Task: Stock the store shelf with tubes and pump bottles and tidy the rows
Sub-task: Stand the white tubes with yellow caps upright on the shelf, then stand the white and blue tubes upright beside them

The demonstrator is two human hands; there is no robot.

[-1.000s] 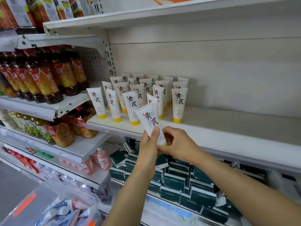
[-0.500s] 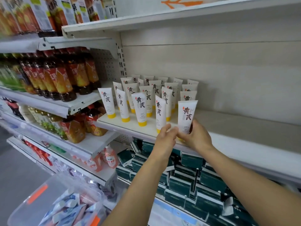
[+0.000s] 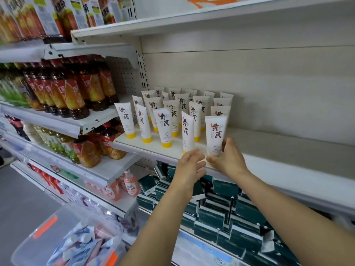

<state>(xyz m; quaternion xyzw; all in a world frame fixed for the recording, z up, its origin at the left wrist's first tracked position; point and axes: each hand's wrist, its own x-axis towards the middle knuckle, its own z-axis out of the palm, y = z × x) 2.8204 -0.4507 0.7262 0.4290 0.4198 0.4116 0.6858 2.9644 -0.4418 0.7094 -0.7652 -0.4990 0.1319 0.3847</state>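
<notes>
Broadly, the white shelf carried rows of white tubes with yellow caps at its left end, with bare board to their right. At the front right corner of that block stood the newest tube, cap down at the shelf's edge. My right hand pinched its lower part; my left hand hovered just beside it, fingers loose, holding nothing. I judged the placing step nearly done; next called for releasing gently and squaring it with its row.
</notes>
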